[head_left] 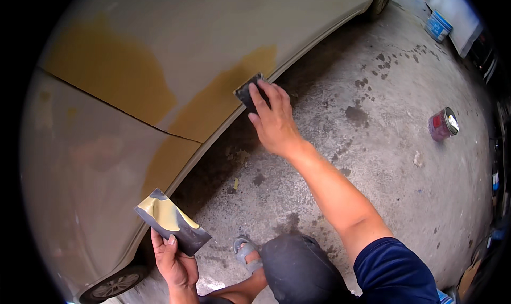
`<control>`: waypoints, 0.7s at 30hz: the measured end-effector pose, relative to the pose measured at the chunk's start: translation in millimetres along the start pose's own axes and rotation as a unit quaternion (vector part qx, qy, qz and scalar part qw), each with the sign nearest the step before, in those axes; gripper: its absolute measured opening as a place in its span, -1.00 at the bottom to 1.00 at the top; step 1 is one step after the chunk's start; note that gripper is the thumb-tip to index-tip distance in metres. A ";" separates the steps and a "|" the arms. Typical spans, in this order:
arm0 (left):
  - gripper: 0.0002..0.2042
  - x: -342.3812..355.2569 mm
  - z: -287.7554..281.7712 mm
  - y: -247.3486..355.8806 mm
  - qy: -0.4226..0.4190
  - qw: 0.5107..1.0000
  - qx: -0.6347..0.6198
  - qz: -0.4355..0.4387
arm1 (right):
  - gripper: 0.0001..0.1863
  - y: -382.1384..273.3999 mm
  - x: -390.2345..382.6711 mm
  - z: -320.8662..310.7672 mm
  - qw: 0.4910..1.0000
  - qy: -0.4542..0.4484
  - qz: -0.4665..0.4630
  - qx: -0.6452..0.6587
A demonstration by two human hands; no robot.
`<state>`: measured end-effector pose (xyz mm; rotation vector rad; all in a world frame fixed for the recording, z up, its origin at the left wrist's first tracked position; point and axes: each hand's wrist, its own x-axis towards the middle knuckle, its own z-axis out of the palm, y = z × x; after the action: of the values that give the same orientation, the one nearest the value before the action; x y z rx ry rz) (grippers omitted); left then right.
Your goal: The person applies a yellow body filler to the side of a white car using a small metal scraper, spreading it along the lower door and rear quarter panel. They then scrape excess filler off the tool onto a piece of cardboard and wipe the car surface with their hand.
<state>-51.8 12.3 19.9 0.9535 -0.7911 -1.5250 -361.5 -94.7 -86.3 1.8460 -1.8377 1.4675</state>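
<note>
My left hand (175, 267) grips a flat dark board (192, 241) from below, its thumb along the edge. A smear of pale yellow body filler (166, 213) covers much of the board's upper face. In my right hand (277, 123) is a dark rectangular spreader (245, 93), its far edge against the lower part of a beige car body (202, 32). The fingers press on the spreader's back. Around it runs a mustard-yellow filler patch (213, 94) along the sill. Another broad yellow patch (120, 64) lies higher up, bordering the door seam (120, 110).
Grey concrete floor (383, 181) with dark wet spots stretches to the right. A dark red can (442, 127) stands there, and farther off a blue bucket (438, 26). Car wheels show at lower left (113, 285) and top (382, 0). My knee (298, 267) is below.
</note>
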 end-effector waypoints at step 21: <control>-0.45 -2.5 -13.3 -2.1 0.010 1.000 0.016 -0.005 | -0.40 1.4 -7.5 24.5 0.999 -0.007 0.000 -0.044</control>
<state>-40.7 15.3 12.5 0.9961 -0.7991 -1.5132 -348.5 -106.9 -104.8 1.8187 -1.8775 1.3542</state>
